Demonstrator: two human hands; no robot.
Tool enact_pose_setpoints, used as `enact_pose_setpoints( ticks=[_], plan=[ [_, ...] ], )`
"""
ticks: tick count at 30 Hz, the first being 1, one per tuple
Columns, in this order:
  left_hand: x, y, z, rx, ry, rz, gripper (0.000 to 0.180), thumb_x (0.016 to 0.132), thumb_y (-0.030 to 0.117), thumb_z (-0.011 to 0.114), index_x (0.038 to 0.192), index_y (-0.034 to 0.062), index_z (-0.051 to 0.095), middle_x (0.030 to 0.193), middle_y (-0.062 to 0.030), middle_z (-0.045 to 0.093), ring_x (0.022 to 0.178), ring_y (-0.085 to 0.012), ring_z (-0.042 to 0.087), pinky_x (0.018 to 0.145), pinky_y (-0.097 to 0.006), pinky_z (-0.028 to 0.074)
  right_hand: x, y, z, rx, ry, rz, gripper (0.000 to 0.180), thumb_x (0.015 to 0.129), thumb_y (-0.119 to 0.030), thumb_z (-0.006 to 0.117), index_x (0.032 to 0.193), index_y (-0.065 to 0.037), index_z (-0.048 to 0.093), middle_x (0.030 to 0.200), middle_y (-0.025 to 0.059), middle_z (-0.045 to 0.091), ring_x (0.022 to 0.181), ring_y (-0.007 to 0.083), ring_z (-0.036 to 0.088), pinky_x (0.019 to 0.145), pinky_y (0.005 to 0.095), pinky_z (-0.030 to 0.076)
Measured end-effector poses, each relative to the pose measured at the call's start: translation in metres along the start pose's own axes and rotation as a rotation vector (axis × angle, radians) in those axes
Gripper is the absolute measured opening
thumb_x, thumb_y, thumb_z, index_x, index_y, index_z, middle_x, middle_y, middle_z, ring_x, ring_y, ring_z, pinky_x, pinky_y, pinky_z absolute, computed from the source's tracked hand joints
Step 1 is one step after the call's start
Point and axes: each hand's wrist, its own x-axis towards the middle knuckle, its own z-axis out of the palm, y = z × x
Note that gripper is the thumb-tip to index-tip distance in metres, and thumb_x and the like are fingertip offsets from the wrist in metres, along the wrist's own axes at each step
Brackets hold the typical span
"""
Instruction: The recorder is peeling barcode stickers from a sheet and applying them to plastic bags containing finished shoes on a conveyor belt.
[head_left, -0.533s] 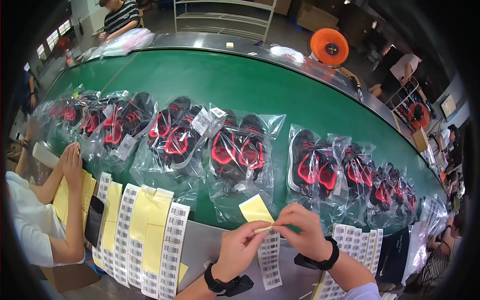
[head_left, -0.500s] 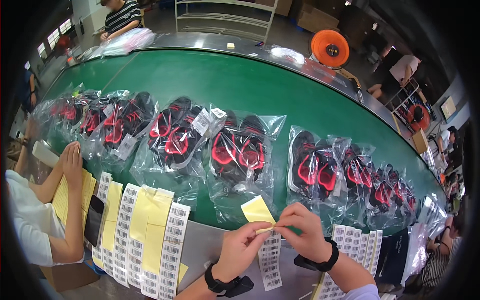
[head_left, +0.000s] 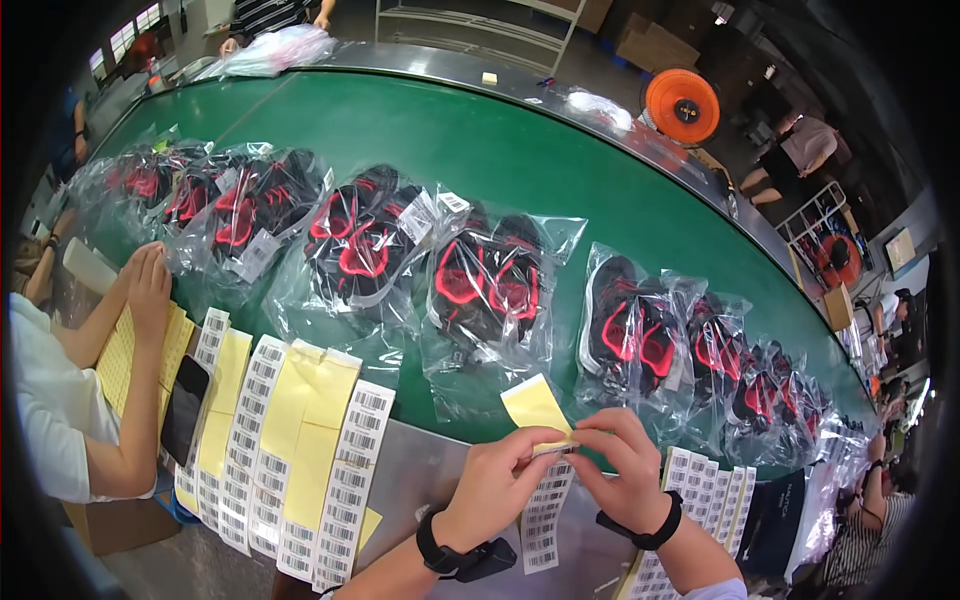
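Note:
My left hand (head_left: 506,480) and my right hand (head_left: 622,468) come together at the near edge of the green belt. Between their pinched fingers is a strip of barcode labels (head_left: 545,520), bent at the fingers. Its yellow backing (head_left: 535,404) stands up above them, while the white printed part hangs below. Both hands are closed on the strip, thumbs and fingertips nearly meeting. Just beyond lies a pair of black and red shoes (head_left: 487,280) in a clear plastic bag, not touched by either hand.
More bagged shoes (head_left: 362,250) line the green belt (head_left: 400,120) on both sides. Label sheets (head_left: 300,440) lie on the metal ledge at left, beside a phone (head_left: 186,410); further label strips (head_left: 690,495) lie at right. A co-worker's hands (head_left: 150,290) are at the left.
My right hand's fingers have spread along the strip, and both hands sit slightly further right in view. The view has shifted a little. A person across the belt now reaches toward plastic bags.

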Motion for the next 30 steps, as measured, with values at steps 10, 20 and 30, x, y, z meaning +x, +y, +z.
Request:
enact_pose_setpoints(
  ticks=[10, 20, 30],
  plan=[
    [0.008, -0.001, 0.003, -0.064, -0.070, -0.081, 0.021, 0.088, 0.001, 0.071, 0.109, 0.0018, 0.070, 0.059, 0.0052, 0.048, 0.055, -0.0005, 0.041, 0.050, -0.021, 0.034, -0.001, 0.010, -0.003, -0.063, 0.010, -0.127, 0.022, 0.072, 0.003, 0.076, 0.092, 0.001, 0.066, 0.097, 0.0128, 0.063, 0.087, 0.0317, 0.062, 0.073, 0.0414, 0.049],
    [0.009, 0.001, 0.008, -0.105, -0.085, -0.165, 0.020, 0.089, 0.000, 0.069, 0.110, 0.0002, 0.069, 0.061, 0.0086, 0.048, 0.057, 0.0016, 0.041, 0.050, -0.019, 0.032, -0.011, 0.017, -0.003, -0.241, 0.069, -0.296, 0.028, 0.067, 0.002, 0.075, 0.095, 0.002, 0.070, 0.097, 0.0124, 0.064, 0.086, 0.0308, 0.061, 0.073, 0.0421, 0.051],
    [0.014, 0.005, 0.006, -0.003, -0.076, -0.113, 0.020, 0.091, 0.001, 0.068, 0.111, 0.0010, 0.069, 0.060, 0.0074, 0.048, 0.056, 0.0011, 0.041, 0.049, -0.020, 0.031, -0.003, 0.017, -0.002, -0.126, 0.034, -0.183, 0.030, 0.070, 0.003, 0.074, 0.099, 0.001, 0.069, 0.100, 0.0138, 0.063, 0.092, 0.0336, 0.061, 0.076, 0.0441, 0.051]
  ],
)
